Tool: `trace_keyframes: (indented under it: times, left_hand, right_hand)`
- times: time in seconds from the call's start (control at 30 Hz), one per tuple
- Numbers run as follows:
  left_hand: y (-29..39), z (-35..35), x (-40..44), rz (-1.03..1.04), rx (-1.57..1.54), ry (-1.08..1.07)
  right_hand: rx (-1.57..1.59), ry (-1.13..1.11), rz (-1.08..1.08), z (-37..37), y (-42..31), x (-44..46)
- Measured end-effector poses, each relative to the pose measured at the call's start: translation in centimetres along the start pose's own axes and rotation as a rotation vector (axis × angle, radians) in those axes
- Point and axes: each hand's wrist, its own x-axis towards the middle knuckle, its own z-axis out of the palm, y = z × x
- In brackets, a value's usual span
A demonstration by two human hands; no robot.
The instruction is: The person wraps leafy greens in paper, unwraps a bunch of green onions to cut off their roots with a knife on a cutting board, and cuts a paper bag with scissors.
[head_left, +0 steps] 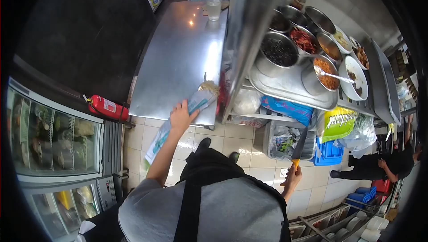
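Far left, I note a glass-fronted fridge (55,130), filled packs behind the panes. A red fire extinguisher (106,108) is near the metal bench's left edge.

Left hand (180,116): lies over a long printed package (199,102), fingers across its upper side; I cannot tell how firmly they grip. The package slants over the bench's near edge. Its pale, stringy end rests by the near right corner; its other end sticks out beyond the edge, left of the hand, green at the tip.

Metal bench (171,59): bright and reflective. A clear glass (213,10) stands near the far right corner.

Right hand (292,177): well apart from the package, closed on the yellow handle of a knife (299,146), blade pointing up and away, over the right part of a grey bin (269,143) with leafy bits inside. The floor (177,155) is pale tile.

Right of the bench, a metal rack carries a tray (285,81), steel pots and bowls; one pot (314,80) has orange contents and a spoon (334,74). Far right, I log another person (392,161) in dark clothes.
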Motion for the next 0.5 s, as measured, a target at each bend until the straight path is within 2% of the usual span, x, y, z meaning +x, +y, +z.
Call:
trace_keyframes:
  times: [0.13, 0.27, 0.33, 0.37, 0.43, 0.5]
  left_hand:
    - [2.0, -1.6, -6.1, -0.088, -0.394, -0.196]
    - [2.2, -4.0, -8.1, -0.066, -0.693, -0.409]
    - [2.1, -4.2, -7.6, -0.036, -0.772, -0.498]
    - [2.1, -4.7, -7.5, -0.01, -0.793, -0.594]
    - [2.9, -6.1, -7.1, 0.024, -0.82, -0.691]
    - [2.1, -4.9, -6.3, 0.134, -0.797, -0.751]
  right_hand:
    - [-0.093, -0.072, -0.006, -3.7, -0.6, 1.5]
    - [-0.188, -0.092, 0.064, -5.6, -1.7, 1.6]
    - [-0.165, -0.017, -0.012, -5.4, -0.2, 2.1]
    - [-0.261, -0.052, 0.041, -5.9, -1.1, 1.9]
    - [-0.247, -0.089, 0.087, -6.1, -2.5, 1.8]
    - [-0.312, -0.099, 0.035, -6.3, 1.0, 4.2]
